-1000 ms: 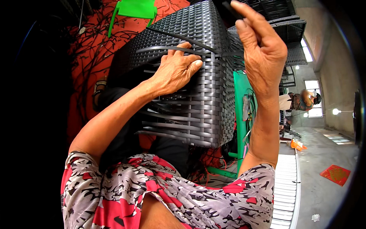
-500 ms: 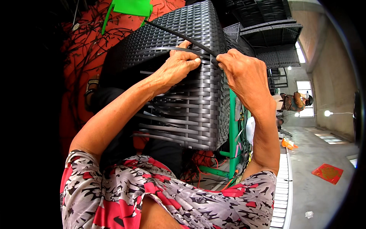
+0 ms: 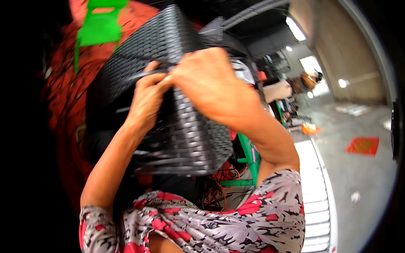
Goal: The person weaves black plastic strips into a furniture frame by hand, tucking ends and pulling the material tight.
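Observation:
A dark grey woven wicker furniture piece (image 3: 185, 126) stands tilted in front of me, loose flat strip ends along its open side. My left hand (image 3: 147, 95) is closed at the upper edge of the weave, thumb and fingers pinching a flat plastic weaving strip (image 3: 134, 78). Against its fingertips, my right hand (image 3: 206, 78) is closed over the corner of the weave. The strip end in the right hand is mostly hidden by the hand, and motion blurs the fingers.
A green chair (image 3: 99, 27) stands at the far left on a red floor covering (image 3: 67, 90) strewn with strip scraps. Beneath the wicker piece are a green metal frame (image 3: 236, 183) and tangled cables. Another person (image 3: 301, 83) is in the right background.
The view has swung, and the wicker piece now appears turned and farther left. My right hand has come across the corner to meet the left hand's fingertips.

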Motion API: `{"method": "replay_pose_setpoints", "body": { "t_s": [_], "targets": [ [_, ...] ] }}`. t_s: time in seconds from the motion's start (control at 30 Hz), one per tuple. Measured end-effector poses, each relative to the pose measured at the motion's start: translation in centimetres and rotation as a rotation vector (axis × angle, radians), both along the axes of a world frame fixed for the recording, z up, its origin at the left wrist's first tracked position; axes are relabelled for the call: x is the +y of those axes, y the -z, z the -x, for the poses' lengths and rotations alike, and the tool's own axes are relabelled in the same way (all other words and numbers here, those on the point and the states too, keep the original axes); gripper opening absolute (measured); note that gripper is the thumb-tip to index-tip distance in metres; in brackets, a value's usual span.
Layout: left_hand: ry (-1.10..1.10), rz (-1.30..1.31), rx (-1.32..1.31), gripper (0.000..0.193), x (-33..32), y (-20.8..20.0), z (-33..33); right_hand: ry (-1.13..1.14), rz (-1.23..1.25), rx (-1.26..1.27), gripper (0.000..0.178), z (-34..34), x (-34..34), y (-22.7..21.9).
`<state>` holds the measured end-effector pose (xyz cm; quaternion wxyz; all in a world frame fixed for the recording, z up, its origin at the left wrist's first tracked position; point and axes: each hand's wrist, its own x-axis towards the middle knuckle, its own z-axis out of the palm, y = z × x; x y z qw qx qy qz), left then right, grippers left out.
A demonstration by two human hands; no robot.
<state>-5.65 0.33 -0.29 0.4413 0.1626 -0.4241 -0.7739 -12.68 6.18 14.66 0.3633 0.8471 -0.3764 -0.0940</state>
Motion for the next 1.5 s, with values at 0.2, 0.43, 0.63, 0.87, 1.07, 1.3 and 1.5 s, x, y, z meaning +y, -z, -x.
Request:
{"method": "replay_pose_setpoints", "body": {
  "t_s": [0.2,0.43,0.63,0.87,1.07,1.3,1.5],
  "targets": [
    [0.043,-0.342,0.219,0.02,0.1,0.6,2.6,0.355,-0.221,0.123,0.01,-0.6,-0.4,0.4],
    [0.042,-0.455,0.11,0.021,0.3,-3.2,1.7,0.113,-0.015,-0.057,0.009,1.4,-1.6,0.5],
    [0.04,-0.277,0.119,0.009,-0.2,-1.1,0.8,0.178,-0.187,-0.243,0.011,2.1,-1.9,-0.6],
    [0.072,-0.185,0.079,0.005,-0.6,-0.4,0.8,0.505,-0.292,-0.001,0.002,-1.0,-2.0,-0.1],
    [0.166,-0.034,-0.059,0.013,-1.0,-0.5,0.7,0.367,-0.273,-0.04,0.004,0.7,-2.1,0.3],
    [0.055,0.029,-0.155,0.014,-1.2,-0.7,1.0,0.475,-0.323,-0.082,0.014,1.4,-1.7,0.1],
    [-0.077,-0.335,0.22,0.002,-1.0,1.2,-0.5,0.216,-0.048,-0.272,0.021,0.9,-0.7,-1.5]
  ]
}}
